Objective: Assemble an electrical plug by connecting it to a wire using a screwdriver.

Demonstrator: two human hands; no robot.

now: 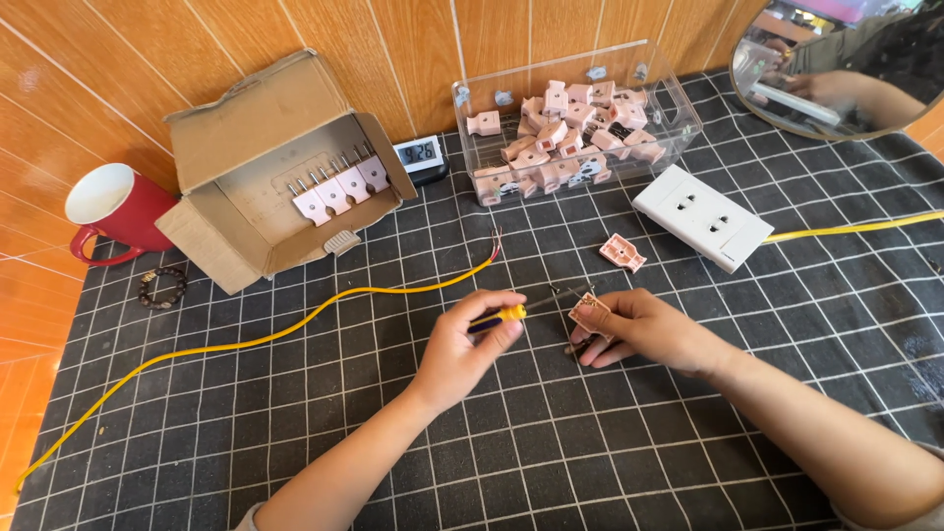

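The left hand (462, 344) is closed around the yellow-and-blue handle of a screwdriver (521, 307), and its tip points right to a small pink plug part (589, 313). The right hand (634, 329) pinches this part, fingers together on it, just above the black grid mat (551, 452). A yellow wire (295, 329) runs left of the hands. Farther away lie another pink part (621, 252), a white socket (702, 216), a clear box of plugs (575, 123) and a cardboard box (285, 167).

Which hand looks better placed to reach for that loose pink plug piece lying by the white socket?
Probably the right hand: it lies nearer the pink plug piece. But it holds a plug part, as the left hand holds the screwdriver.
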